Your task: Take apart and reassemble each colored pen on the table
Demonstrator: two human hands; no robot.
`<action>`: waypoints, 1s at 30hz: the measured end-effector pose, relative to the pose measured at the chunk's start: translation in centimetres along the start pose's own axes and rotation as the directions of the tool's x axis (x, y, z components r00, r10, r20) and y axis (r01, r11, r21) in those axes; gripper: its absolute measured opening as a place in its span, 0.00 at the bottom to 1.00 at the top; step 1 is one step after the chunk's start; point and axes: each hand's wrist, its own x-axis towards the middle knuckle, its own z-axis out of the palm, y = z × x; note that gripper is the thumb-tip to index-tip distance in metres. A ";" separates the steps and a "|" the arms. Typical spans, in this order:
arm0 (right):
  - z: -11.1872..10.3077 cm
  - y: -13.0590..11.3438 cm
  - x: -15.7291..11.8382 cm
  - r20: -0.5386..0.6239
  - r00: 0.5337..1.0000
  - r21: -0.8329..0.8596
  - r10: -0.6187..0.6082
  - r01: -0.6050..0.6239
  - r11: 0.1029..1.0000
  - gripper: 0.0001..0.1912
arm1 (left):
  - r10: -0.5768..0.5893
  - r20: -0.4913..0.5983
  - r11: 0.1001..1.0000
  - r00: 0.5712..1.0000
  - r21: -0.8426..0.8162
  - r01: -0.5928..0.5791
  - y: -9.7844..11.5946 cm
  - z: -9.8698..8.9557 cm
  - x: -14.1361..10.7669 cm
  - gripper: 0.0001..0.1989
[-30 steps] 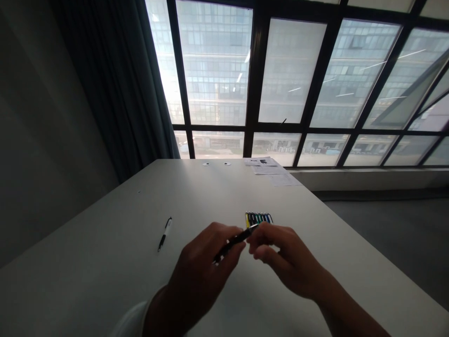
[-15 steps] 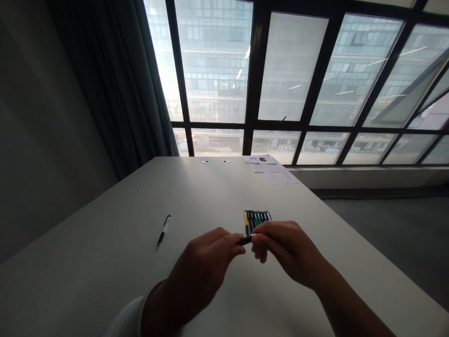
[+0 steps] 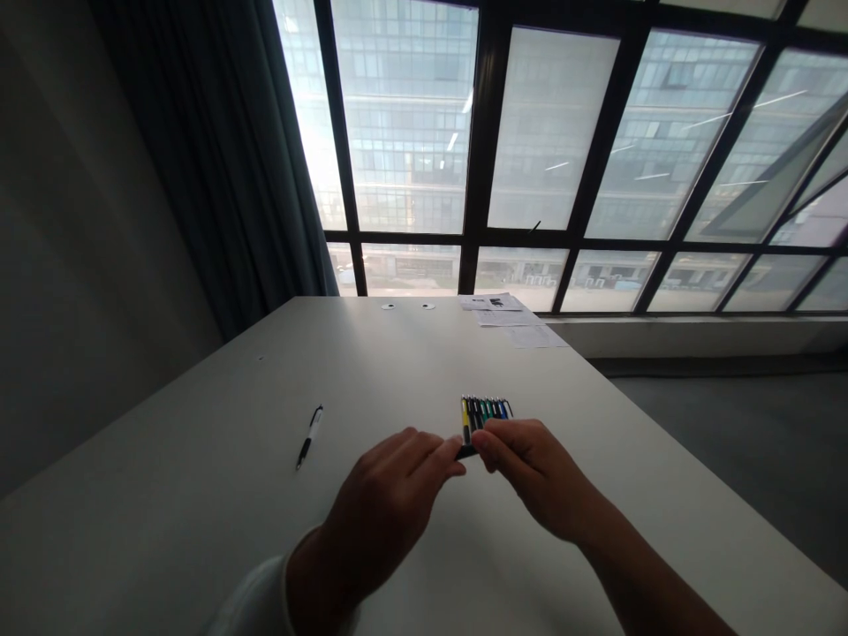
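A row of several upright-lying pens point(image 3: 486, 413) with yellow, black, green and blue barrels rests on the white table point(image 3: 199, 442), and my hands cover its near end. A dark pen point(image 3: 467, 451) shows only as a short piece between my hands, the rest hidden by my fingers. My right hand point(image 3: 533, 477) grips it, while the fingertips of my left hand point(image 3: 390, 495) touch its end. To the left lies a separate black-and-white pen point(image 3: 309, 437).
Loose printed papers point(image 3: 503, 309) and two small white discs point(image 3: 407, 306) lie at the far end of the table. The table's right edge runs down to a grey floor. Beyond the table are a dark curtain and a large window.
The dark pen has swung from a slanted hold to lie at the near end of the row, lower and mostly hidden. My hands have moved down toward the table, and my left fingers have straightened.
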 end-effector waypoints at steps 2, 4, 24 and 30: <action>0.1 0.0 0.0 -0.026 0.996 -0.072 -0.080 0.078 0.994 0.24 | -0.039 0.013 0.996 0.999 -0.074 0.040 0.0 -0.1 0.0 0.08; -0.1 0.0 0.0 -0.022 0.992 -0.107 -0.128 0.125 0.986 0.22 | -0.117 0.076 0.973 0.990 -0.191 0.130 0.0 -0.3 0.1 0.08; -1.0 -0.7 -0.5 -0.077 0.997 0.156 0.006 0.006 0.988 0.08 | -0.284 0.186 0.875 0.941 -0.351 0.334 -0.3 -0.8 0.3 0.11; -0.9 -1.0 -0.4 -0.050 0.999 0.199 -0.018 0.028 0.980 0.12 | -0.295 0.218 0.850 0.930 -0.386 0.360 -0.2 -0.9 0.4 0.11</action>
